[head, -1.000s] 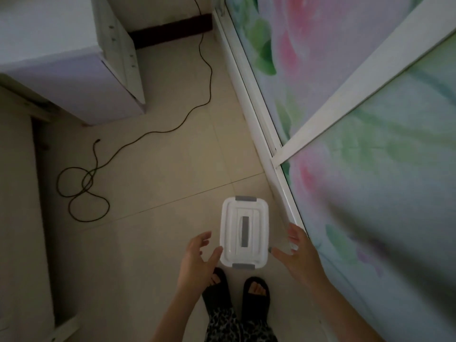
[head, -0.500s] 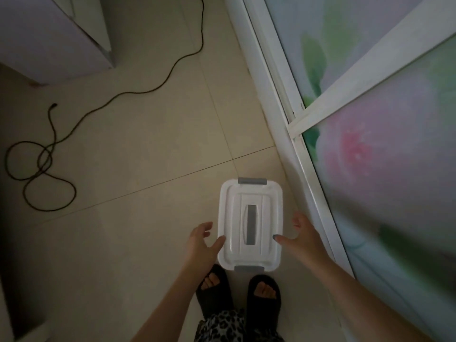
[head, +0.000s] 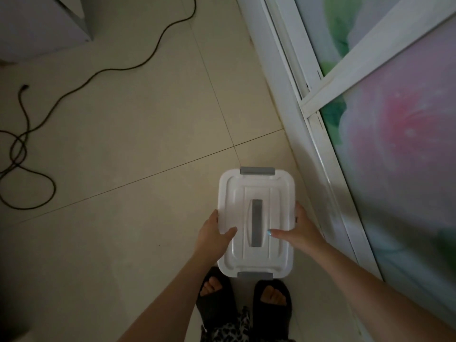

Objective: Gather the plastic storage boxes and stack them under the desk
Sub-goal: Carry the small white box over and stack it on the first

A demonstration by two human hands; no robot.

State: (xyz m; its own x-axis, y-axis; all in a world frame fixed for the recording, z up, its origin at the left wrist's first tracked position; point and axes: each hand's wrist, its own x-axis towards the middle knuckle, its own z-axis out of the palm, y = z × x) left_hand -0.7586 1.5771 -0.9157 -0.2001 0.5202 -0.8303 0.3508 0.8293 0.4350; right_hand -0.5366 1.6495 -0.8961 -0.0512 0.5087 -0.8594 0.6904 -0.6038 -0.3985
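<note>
Looking down from the head camera in a dim room, I take the white plastic storage box (head: 256,225) as my landmark: it sits low over the tiled floor (head: 128,149), just in front of the person's dark slippers (head: 244,304); whether it rests on the tiles or is already lifted, I cannot tell. Far to the box's left, a black cable (head: 27,154) loops across the floor, and beyond it, at the far upper left, stands the corner of a pale cabinet (head: 42,23). No desk is in sight from here.

Closer in, my left hand (head: 216,234) clasps the box's left long edge, thumb laid over the lid, fingers wrapped down the side out of view. The box's long axis runs straight away from the body, its grey carry handle (head: 256,222) lying along that axis, grey latches at the near and far ends. My right hand (head: 294,230) grips the opposite long edge in the same way, thumb pointing inward toward the handle. Both hands sit level, equally near, one on each flank.

To the box's right, close alongside, runs the white track of a sliding door (head: 328,154) with a flower-printed panel. The carry, I judge, means lifting straight up and turning left, away from the door.
</note>
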